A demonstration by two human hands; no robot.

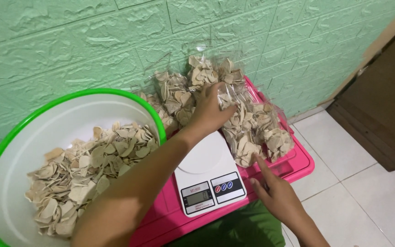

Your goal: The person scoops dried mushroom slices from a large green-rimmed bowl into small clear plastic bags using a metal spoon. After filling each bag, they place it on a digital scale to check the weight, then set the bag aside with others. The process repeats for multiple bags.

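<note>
My left hand reaches across the white digital kitchen scale and closes its fingers on a clear plastic bag of pale raw crackers. Several more filled bags lean against the green wall behind it. My right hand is low at the front right. Its index finger is stretched out and touches the bottom of the nearest bag; it holds nothing. A big white basin with a green rim at the left holds a heap of loose crackers.
The scale and bags rest on a pink plastic lid or box. A green embossed wall stands right behind. White floor tiles lie to the right, with a dark brown wooden door beyond. Green cloth shows at the bottom.
</note>
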